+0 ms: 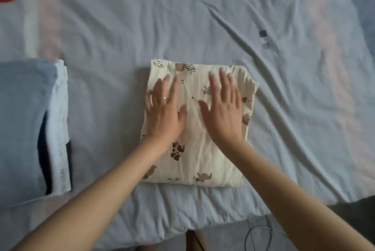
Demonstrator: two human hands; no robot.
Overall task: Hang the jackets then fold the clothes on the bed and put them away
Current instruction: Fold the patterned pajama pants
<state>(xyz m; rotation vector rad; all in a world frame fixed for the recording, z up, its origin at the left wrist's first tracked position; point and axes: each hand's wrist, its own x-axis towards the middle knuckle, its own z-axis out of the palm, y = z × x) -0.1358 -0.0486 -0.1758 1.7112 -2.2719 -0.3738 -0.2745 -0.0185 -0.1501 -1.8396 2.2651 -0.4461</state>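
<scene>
While both hands lie flat, fingers straight and spread, left hand (163, 116) and right hand (223, 114) press the folded cream animal-print garment (194, 159) mid-bed on the wrinkled pale blue bedsheet (121, 27). Stack of folded blue and white clothes (34, 124) lies well apart, left; grey cable (257, 234) below the bed edge.

Material/finish notes, head view:

- Folded cream garment (194, 129): soft cloth, matt, no sheen. Brown animal print lies flat in the surface, not raised. Shallow creases across the top face.
- Bed sheet (121, 27): thin grey-blue cloth, matt, heavily wrinkled, with long raised ridges running across it.
- Stack of folded clothes (24, 120) at left: top layer is pale blue cloth, smooth and matt. The white layer (59, 129) beneath has a finely crinkled texture. A dark layer shows at the edge, matt.
- Ring (163, 98) on left hand (164, 120): metal, gold-toned, polished, catching a small highlight.
- Cable (248, 239) at lower edge: grey, smooth sheath, probably plastic; frame blurred there
</scene>
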